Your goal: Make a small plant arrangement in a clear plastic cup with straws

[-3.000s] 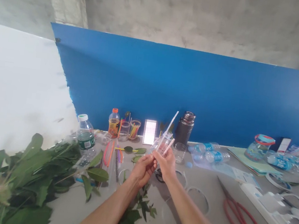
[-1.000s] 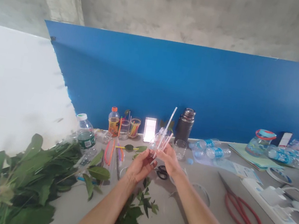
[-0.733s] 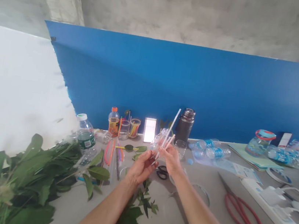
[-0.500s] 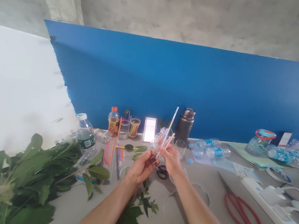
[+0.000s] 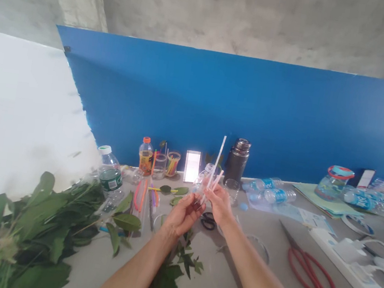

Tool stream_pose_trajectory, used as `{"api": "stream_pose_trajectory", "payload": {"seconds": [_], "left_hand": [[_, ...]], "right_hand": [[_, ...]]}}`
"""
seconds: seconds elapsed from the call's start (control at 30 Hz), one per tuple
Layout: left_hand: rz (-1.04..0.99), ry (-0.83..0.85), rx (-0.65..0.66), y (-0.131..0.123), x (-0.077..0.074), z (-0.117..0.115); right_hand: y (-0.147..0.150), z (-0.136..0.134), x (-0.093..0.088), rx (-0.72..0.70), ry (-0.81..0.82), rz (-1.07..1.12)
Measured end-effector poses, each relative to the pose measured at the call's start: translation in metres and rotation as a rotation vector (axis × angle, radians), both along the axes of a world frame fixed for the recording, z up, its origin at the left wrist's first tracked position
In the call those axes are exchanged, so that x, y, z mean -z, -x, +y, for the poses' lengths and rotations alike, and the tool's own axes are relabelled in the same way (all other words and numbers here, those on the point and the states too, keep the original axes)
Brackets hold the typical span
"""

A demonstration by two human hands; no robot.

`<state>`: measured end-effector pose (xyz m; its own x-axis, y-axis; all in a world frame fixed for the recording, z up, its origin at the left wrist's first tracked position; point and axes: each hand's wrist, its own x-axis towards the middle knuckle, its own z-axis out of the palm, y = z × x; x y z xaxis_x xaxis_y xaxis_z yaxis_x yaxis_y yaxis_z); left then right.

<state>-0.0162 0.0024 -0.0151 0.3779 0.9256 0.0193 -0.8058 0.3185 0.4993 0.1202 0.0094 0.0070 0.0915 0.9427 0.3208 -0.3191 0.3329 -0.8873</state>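
Angling inward — left hand point(image 5: 183, 213), fingers curled round a clear bottle point(image 5: 201, 179); right hand point(image 5: 221, 205), fingers pinching pale straws point(image 5: 217, 159).

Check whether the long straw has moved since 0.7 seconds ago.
Yes. The long straw has shifted to the left in the head view: its upper end is now farther from the flask.

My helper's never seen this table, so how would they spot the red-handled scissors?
On the grey table below the blue panel, find the white power strip at the right. The scissors lie just left of it, dark blades pointing away from the person. Their big red handle loops set them apart from the black loops near the right hand.
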Motion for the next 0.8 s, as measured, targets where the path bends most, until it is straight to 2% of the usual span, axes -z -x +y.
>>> {"api": "stream_pose_trajectory", "payload": {"seconds": [0.4, 0.57, 0.8], "left_hand": [[0.025, 0.014, 0.013, 0.000, 0.002, -0.001], [0.029, 0.031, 0.015, -0.001, 0.003, 0.001], [-0.011, 0.040, 0.035, 0.001, -0.003, -0.001]], "right_hand": [[0.000, 0.001, 0.002, 0.024, 0.001, -0.019], [0.004, -0.003, -0.004, 0.002, -0.031, -0.020], [0.008, -0.011, -0.013, -0.036, -0.070, -0.035]]}}
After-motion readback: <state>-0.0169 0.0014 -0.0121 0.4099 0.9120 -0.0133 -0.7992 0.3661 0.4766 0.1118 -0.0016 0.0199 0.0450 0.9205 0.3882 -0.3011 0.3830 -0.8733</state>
